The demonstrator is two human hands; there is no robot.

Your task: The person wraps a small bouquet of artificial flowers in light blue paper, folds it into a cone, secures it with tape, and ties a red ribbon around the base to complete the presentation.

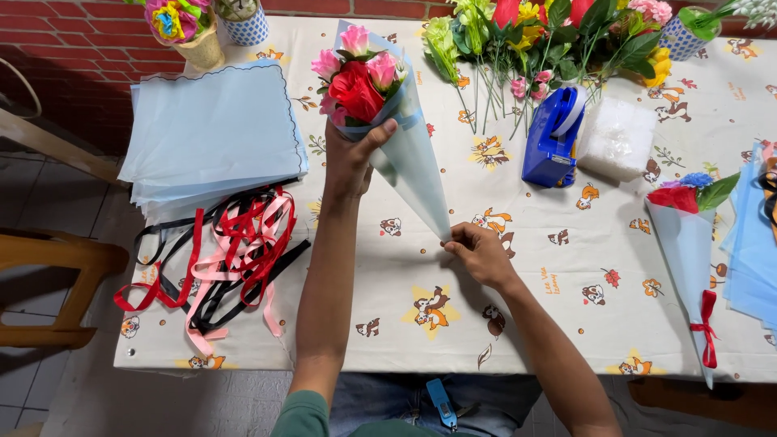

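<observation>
- A pale blue paper cone (pixel 409 154) with red and pink flowers (pixel 358 77) inside is held above the bench (pixel 518 324).
- Its upper part is gripped by the closed left hand (pixel 350 158).
- Its tip is pinched by the right hand (pixel 477 251).

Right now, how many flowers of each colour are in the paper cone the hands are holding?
Red flowers: 1
Pink flowers: 3
Total: 4 that show in the blue paper cone; any more would be hidden inside.
The left hand grips the cone near its top, and the right hand pinches its tip.
</observation>
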